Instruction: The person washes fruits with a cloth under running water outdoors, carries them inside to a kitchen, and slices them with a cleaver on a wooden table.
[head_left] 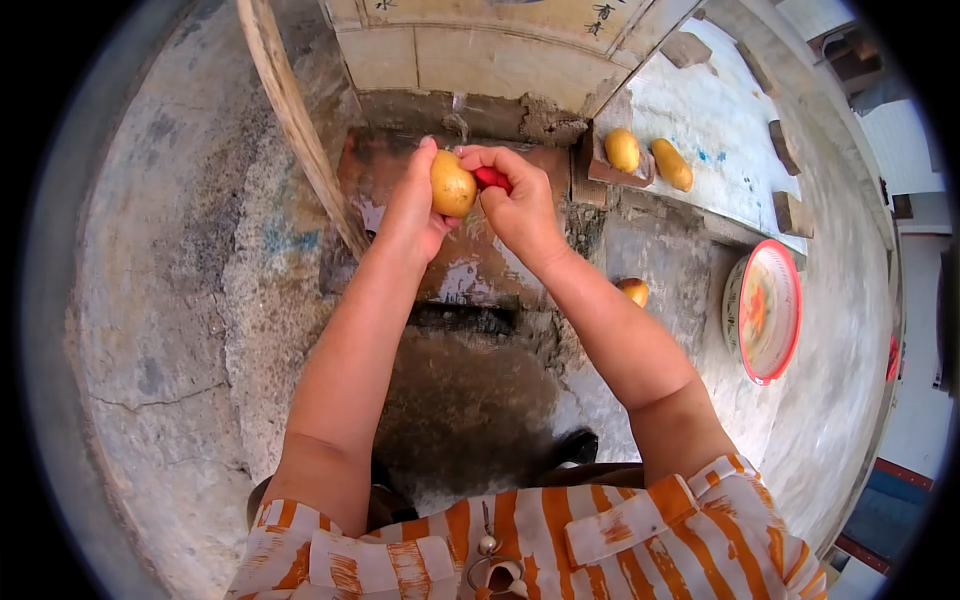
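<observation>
My left hand is closed around a yellow-skinned potato, held above a wet reddish-brown slab. In my right hand is a small tool with a red handle. Its working end is hidden by my fingers and the potato, so its exact kind does not show. The right fingertips are close against the potato's upper right side. Two more potatoes lie to the right: one on a brick-like block, the other beside it on a pale ledge. A brownish round item is partly covered by my right forearm.
A patterned basin with a red rim stands tilted in view at the right. A wooden pole slants down at the left of the slab. Ahead is a tiled wall. Several blocks sit along the pale ledge.
</observation>
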